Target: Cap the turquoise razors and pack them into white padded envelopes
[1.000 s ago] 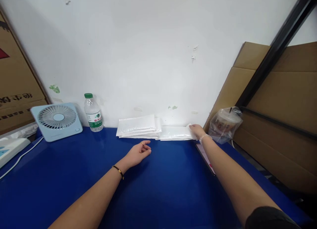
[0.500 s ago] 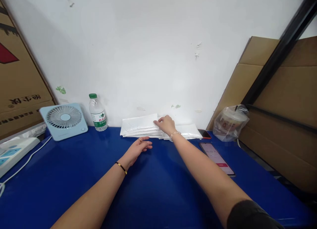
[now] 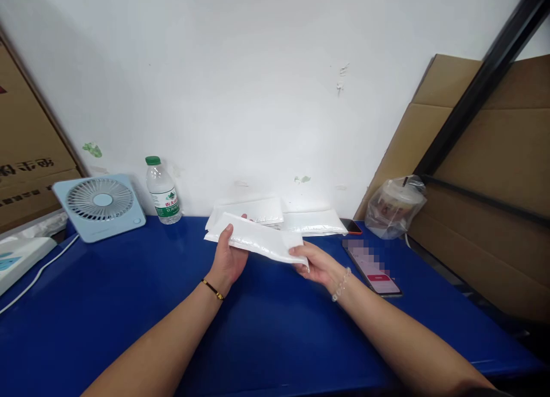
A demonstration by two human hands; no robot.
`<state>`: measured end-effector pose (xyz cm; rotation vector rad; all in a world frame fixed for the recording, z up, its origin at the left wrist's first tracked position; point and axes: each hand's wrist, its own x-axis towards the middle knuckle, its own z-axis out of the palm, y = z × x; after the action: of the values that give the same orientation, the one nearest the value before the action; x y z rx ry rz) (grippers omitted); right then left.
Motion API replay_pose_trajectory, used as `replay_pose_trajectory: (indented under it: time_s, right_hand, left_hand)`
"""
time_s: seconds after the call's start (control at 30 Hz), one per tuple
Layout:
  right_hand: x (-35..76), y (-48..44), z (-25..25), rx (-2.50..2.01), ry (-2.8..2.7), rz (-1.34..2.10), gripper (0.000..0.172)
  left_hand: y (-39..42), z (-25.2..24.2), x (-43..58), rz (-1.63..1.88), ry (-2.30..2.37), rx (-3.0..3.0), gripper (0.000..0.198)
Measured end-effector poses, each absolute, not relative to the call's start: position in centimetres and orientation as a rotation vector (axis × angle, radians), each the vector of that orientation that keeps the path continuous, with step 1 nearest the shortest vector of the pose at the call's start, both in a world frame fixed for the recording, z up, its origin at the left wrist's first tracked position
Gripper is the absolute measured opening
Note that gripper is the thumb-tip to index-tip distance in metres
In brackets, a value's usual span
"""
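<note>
Fingers (image 3: pixel 226 233) of your left hand (image 3: pixel 230 262) and right hand (image 3: pixel 317 263) grasp opposite ends of white packet (image 3: pixel 258 236), held above desk (image 3: pixel 258 328) — likely light, soft, slick, bendy — so support both ends, without squeezing hard.

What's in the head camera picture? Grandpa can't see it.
A person's left hand and right hand hold a flat white packet over a blue table. Behind it, more white packets lie near a wall. A fan and bottle stand at left; a lit phone and bagged drink cup are at right.
</note>
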<state>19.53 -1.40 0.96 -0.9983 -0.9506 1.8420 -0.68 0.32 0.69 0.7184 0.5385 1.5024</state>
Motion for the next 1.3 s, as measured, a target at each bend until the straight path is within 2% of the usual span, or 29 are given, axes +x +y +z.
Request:
replay_pose_trajectory:
  time_s: [0.1, 0.27, 0.4, 0.47, 0.57, 0.6, 0.73, 1.0, 1.3]
  right_hand:
    - [20.4, -1.8, -0.8, -1.141, -1.082, 1.675, 0.044]
    - [21.5, -1.2, -1.6, -1.325, -1.404, 1.304, 0.03]
    - [22.8, -0.7, -1.6, -1.412, -1.732, 0.912, 0.032]
    - [23.2, -0.6, -1.6, -1.329, -1.874, 0.775, 0.046]
    - [23.4, -0.5, -1.9, -1.183, -2.081, 0.825, 0.089]
    - [23.3, -0.6, -2.0, -1.155, -2.136, 0.851, 0.098]
    - [22.8, -0.9, -2.4, -1.112, -2.206, 0.851, 0.112]
    - [21.5, -1.3, -2.3, -1.155, -2.221, 0.711, 0.116]
    - [19.4, -1.9, -1.5, -1.116, -2.119, 0.734, 0.104]
  left_hand:
    - [0.6, 0.7, -0.7, 1.591, 0.59, 0.657, 0.047]
    - [0.5, 0.8, -0.7, 1.732, 0.671, 0.586, 0.045]
    - [0.2, 1.7, -0.7, 1.771, 0.711, 0.726, 0.047]
    - [-0.2, 2.6, -0.7, 1.768, 0.712, 0.815, 0.048]
    - [-0.9, 4.1, -0.4, 1.758, 0.676, 0.939, 0.046]
    - [-1.0, 4.5, -0.3, 1.757, 0.661, 0.978, 0.046]
    - [-1.2, 6.0, 0.5, 1.755, 0.645, 1.074, 0.051]
    - [-1.4, 8.5, 2.2, 1.752, 0.637, 1.148, 0.053]
    - [-1.4, 10.9, 1.6, 1.82, 0.609, 1.165, 0.049]
